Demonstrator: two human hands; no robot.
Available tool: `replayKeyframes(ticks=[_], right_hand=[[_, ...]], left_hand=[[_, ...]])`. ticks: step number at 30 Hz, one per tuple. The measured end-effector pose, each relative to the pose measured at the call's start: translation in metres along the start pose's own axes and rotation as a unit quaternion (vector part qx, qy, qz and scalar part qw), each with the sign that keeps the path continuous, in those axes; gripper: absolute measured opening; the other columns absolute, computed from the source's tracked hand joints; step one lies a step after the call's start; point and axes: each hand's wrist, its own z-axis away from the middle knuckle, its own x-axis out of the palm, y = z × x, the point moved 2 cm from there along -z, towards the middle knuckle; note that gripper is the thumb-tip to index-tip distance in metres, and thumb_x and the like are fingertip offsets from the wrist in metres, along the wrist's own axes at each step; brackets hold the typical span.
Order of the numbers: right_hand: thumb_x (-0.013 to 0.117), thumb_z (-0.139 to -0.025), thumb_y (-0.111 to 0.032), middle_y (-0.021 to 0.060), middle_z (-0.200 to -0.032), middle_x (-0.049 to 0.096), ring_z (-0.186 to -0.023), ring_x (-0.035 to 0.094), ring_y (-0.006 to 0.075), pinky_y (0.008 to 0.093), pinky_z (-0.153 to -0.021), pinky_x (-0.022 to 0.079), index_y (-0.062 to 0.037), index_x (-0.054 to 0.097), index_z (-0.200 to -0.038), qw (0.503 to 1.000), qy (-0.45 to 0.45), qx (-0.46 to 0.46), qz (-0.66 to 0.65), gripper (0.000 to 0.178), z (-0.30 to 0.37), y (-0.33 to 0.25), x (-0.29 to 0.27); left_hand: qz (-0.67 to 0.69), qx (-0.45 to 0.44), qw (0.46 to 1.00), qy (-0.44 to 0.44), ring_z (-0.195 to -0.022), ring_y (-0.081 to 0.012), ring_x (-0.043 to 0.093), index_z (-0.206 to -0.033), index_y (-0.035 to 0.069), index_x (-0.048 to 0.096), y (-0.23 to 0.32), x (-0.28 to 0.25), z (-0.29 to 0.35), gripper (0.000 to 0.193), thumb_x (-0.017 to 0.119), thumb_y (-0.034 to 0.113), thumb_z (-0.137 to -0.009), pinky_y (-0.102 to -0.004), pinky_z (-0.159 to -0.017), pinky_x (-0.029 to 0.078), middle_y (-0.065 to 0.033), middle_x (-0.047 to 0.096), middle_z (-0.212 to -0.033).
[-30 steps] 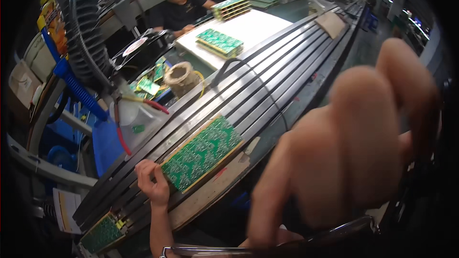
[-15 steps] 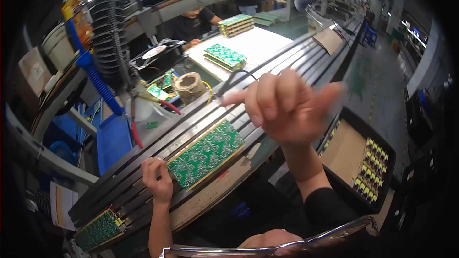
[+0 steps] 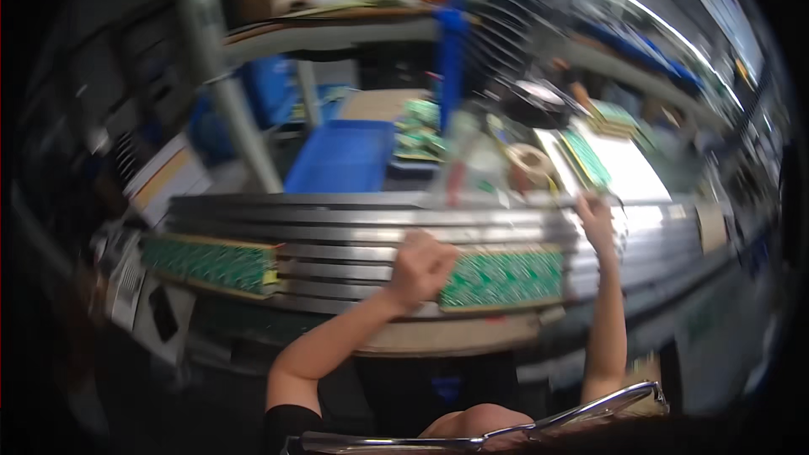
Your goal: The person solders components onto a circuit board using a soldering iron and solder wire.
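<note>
A green circuit board with a pale edge strip lies on the metal rails in front of me. At its left end is my left hand, its fingers curled closed against the board's corner. My right hand reaches past the board's right end to the far side of the rails, near a thin dark cord. Motion smears its fingers, so I cannot make out whether they hold anything. Farther left on the rails rests a second circuit board, with yellow parts at its right end.
Beyond the rails stand a blue tray, several small green boards and a brown tape roll. Stacked boards sit on a bright white surface. A ribbed black hose hangs overhead. A dark phone-like object lies lower left.
My view has swung left, bringing the second board more fully into sight. My right hand has moved from above the rails down to their far side. My left hand stays at the board's left end.
</note>
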Motion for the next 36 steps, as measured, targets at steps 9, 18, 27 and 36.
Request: replayKeyframes(ticks=[9, 18, 27, 36], right_hand=[[0.061, -0.101, -0.019, 0.0037, -0.074, 0.066, -0.063, 0.055, 0.0108, 0.0227, -0.055, 0.041, 0.0022, 0.07, -0.102, 0.99, 0.14, -0.005, 0.033, 0.023, 0.007, -0.053, -0.039], [0.05, -0.105, -0.013, 0.0082, -0.095, 0.068, -0.076, 0.053, 0.0107, 0.0235, -0.067, 0.043, -0.0006, 0.068, -0.121, 0.949, 0.098, -0.278, 0.112, 0.027, -0.004, -0.037, 0.021], [0.051, -0.107, -0.017, 0.0048, -0.091, 0.063, -0.077, 0.05, 0.0113, 0.0231, -0.072, 0.042, -0.0022, 0.067, -0.127, 0.985, 0.123, -0.109, -0.043, 0.028, 0.042, -0.01, -0.008], [0.053, -0.108, -0.019, 0.0035, -0.089, 0.06, -0.075, 0.049, 0.0104, 0.0221, -0.071, 0.042, -0.0008, 0.064, -0.131, 0.941, 0.215, -0.017, -0.261, 0.031, 0.074, 0.045, -0.019]], left_hand=[[-0.05, 0.034, 0.997, 0.049, -0.069, -0.0184, 0.05, -0.089, 0.01, 0.07, 0.011, -0.003, -0.008, 0.009, 0.075, 0.005, -0.085, -0.032, -0.083, 0.042, -0.0009, 0.054, -0.077], [-0.034, 0.024, 0.998, 0.048, -0.07, -0.0185, 0.05, -0.089, 0.01, 0.069, 0.009, -0.002, -0.014, 0.008, 0.075, 0.006, -0.086, -0.0319, -0.083, 0.043, -0.0012, 0.054, -0.078], [-0.036, 0.024, 0.999, -0.01, -0.075, -0.0189, 0.055, -0.09, 0.007, 0.067, 0.012, 0.003, -0.01, 0.01, 0.075, 0.005, -0.086, -0.0321, -0.081, 0.045, -0.0025, 0.061, -0.088], [-0.044, 0.061, 0.997, -0.032, -0.08, -0.0219, 0.058, -0.096, 0.006, 0.065, 0.011, 0.005, -0.015, 0.017, 0.075, 0.0, -0.084, -0.0337, -0.081, 0.046, -0.0048, 0.064, -0.096]])
